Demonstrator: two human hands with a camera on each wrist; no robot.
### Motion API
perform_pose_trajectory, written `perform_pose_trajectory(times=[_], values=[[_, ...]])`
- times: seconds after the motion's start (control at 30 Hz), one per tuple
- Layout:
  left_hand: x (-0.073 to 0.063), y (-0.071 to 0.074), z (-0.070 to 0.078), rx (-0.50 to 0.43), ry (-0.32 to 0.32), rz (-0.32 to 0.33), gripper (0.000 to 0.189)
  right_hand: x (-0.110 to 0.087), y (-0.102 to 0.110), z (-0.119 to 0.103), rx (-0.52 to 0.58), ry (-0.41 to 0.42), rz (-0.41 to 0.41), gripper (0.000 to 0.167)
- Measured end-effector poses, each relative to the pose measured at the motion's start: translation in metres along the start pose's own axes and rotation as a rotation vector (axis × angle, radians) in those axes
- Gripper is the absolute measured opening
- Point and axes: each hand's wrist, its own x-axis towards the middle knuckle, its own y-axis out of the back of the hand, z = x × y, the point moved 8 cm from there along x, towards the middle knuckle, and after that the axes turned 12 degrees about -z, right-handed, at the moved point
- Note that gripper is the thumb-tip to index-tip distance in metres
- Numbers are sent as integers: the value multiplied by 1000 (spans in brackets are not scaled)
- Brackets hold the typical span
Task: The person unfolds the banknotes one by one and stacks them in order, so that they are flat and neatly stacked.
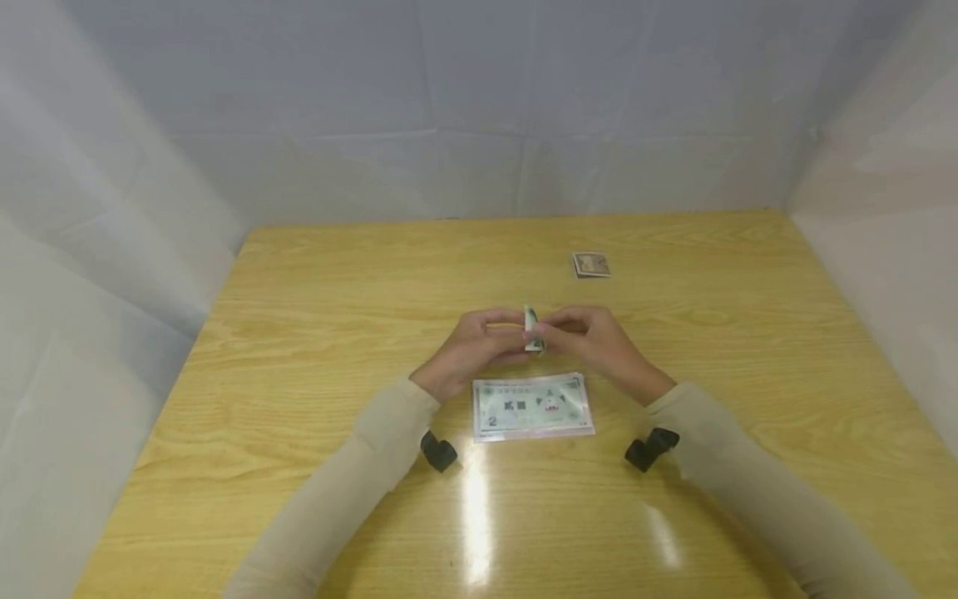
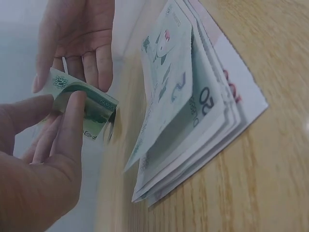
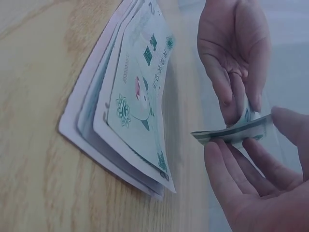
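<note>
A small folded green banknote (image 1: 530, 329) is pinched between my two hands above the table. My left hand (image 1: 476, 343) grips its left side with thumb and fingers. On the other side my right hand (image 1: 595, 337) holds it by thumb and fingertips. In the left wrist view the folded banknote (image 2: 99, 108) shows a crease and a curved, partly raised layer. Just nearer than the hands lies a stack of banknotes (image 1: 533, 408), a green "2" note uppermost. Their edges fan slightly in the right wrist view, where the stack (image 3: 140, 96) sits beside the hands.
Farther back on the wooden table (image 1: 337, 283) lies a small folded brown note (image 1: 591, 264), right of centre. White cloth walls (image 1: 479, 108) stand behind the table and along both sides. A black wrist mount (image 1: 437, 452) is on each forearm.
</note>
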Motion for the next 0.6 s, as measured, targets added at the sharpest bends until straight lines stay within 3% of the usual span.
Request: perform_pose_trajectory(times=[0.23,0.47,0.6], values=[[-8,1,2,28,-6,34,35,-3,2,0,27,-38,-1,39],[-15,5,1,67,0,48,27,-11,10,3,-49,-117,38,39],[-20,5,2,64,-13,42,23,-15,14,5,-3,-132,48,36]])
